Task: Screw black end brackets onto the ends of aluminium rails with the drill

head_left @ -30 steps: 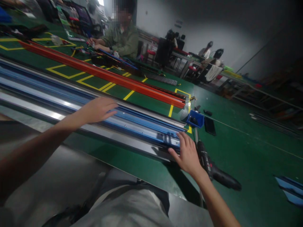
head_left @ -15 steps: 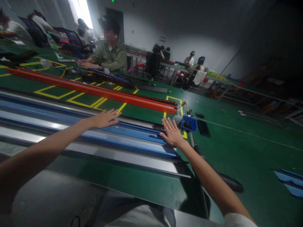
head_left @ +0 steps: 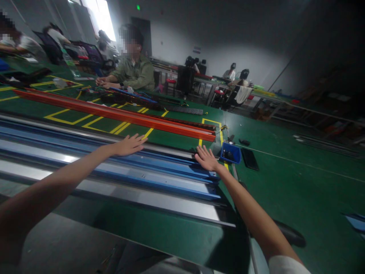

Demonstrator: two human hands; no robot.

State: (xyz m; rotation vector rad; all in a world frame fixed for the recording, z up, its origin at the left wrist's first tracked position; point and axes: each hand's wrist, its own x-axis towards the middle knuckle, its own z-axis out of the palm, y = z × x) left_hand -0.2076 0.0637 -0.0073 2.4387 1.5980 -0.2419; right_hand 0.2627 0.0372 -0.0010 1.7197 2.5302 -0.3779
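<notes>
Long blue and silver metal profiles point(head_left: 171, 182) lie side by side across the green table point(head_left: 285, 190). My left hand point(head_left: 129, 145) is spread palm down on the far profiles, near the middle of the view. Over their right end rests my right hand point(head_left: 207, 159), its fingers also apart. Neither hand grips anything. Just beyond the hands, a long orange-red profile point(head_left: 128, 117) lies roughly parallel to the blue ones, with yellow tape marks under and around it.
Right of my right hand are a blue bin point(head_left: 230, 153) with small dark parts and a black phone point(head_left: 249, 158). A person in a green shirt point(head_left: 139, 74) sits across the table, near a clear bottle point(head_left: 70, 62). Thin rods point(head_left: 322, 144) lie farther right.
The view has shifted slightly, so the table and profiles sit lower and a little to the right. My right hand appears flatter; my left hand stays spread on the profiles.
</notes>
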